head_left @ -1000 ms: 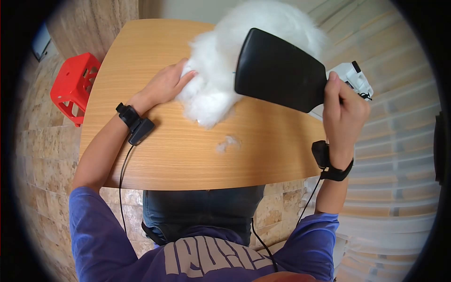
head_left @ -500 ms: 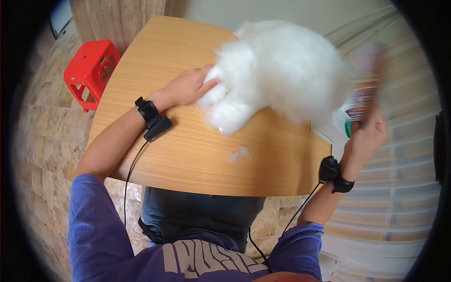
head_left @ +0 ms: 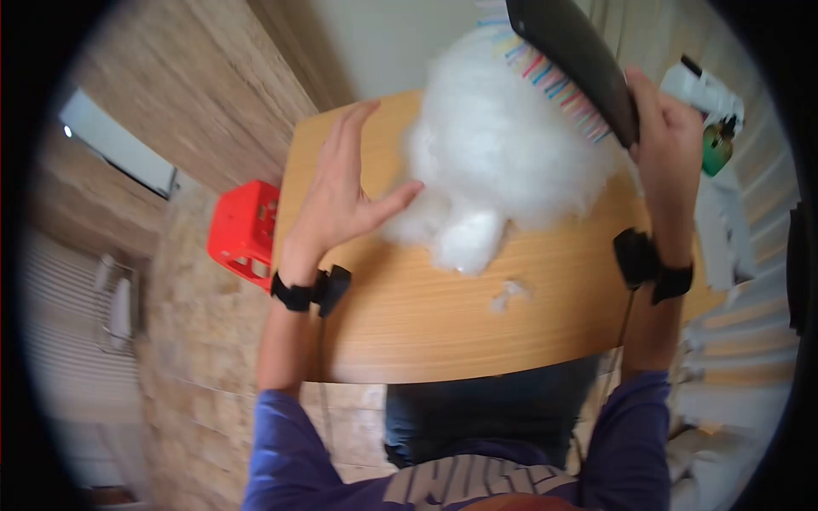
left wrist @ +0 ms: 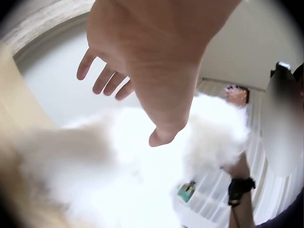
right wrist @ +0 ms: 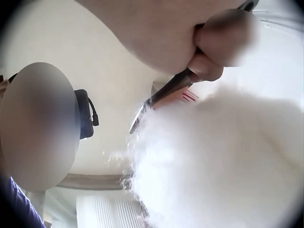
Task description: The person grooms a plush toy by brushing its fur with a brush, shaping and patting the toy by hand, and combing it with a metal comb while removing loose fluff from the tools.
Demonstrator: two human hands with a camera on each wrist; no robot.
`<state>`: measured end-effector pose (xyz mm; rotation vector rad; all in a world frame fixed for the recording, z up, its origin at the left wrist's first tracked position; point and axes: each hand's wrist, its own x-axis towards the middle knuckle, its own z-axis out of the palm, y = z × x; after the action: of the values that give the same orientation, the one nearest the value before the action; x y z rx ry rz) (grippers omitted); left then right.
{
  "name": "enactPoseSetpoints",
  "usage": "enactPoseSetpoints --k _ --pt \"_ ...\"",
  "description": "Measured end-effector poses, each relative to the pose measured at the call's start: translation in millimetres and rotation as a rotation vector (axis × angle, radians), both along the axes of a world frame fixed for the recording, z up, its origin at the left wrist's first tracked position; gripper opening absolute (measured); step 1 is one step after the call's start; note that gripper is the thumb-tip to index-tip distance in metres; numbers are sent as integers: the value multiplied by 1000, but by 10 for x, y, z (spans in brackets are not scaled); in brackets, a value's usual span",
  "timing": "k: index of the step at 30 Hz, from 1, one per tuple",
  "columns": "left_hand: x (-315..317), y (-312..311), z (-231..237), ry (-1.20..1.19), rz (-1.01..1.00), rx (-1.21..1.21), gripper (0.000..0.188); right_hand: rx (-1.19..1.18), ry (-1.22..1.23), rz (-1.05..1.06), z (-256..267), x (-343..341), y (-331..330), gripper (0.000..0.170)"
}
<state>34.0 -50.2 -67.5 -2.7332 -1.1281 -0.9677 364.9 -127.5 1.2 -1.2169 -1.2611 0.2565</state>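
A large white fluffy thing [head_left: 520, 145], long-haired and rounded with a smaller tuft at its near side, lies on the wooden table. My right hand [head_left: 669, 140] grips the handle of a black paddle hairbrush [head_left: 584, 72], whose coloured bristles face down into the top of the white hair. In the right wrist view the brush [right wrist: 164, 92] lies against the fluff. My left hand [head_left: 336, 192] is held beside the fluff on its left, thumb and fingers spread, holding nothing. In the left wrist view the thumb of the left hand [left wrist: 147, 66] overlaps the white hair.
A small loose tuft of white hair [head_left: 509, 295] lies on the wooden table [head_left: 409, 341] near its front edge. A red stool [head_left: 243, 230] stands left of the table. At the right are a green item [head_left: 717, 153] and a white object [head_left: 703, 89]; sheer curtains hang beyond.
My left hand has come off the fluff and lifted with its fingers spread. The brush, swung out to the right half a second ago, is back over the fluff. The head view has shifted.
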Motion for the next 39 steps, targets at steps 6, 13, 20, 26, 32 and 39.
enactPoseSetpoints --k 6,13,20,26,32,39 --pt "692 12 254 -264 -328 124 125 110 101 92 205 59 163 37" --pt "844 341 -412 -224 -180 -276 94 381 -774 -6 293 302 -214 23" --pt "1281 766 -295 -122 -192 -214 90 447 -1017 77 274 133 -119 35" --pt "1311 606 -162 -120 -271 -186 86 454 -864 -234 245 362 149 43" --pt "1503 811 -43 -163 -349 -177 82 306 -485 -202 253 648 291 43" --pt "1198 516 -187 -244 -336 -133 77 278 -271 -407 408 823 207 44"
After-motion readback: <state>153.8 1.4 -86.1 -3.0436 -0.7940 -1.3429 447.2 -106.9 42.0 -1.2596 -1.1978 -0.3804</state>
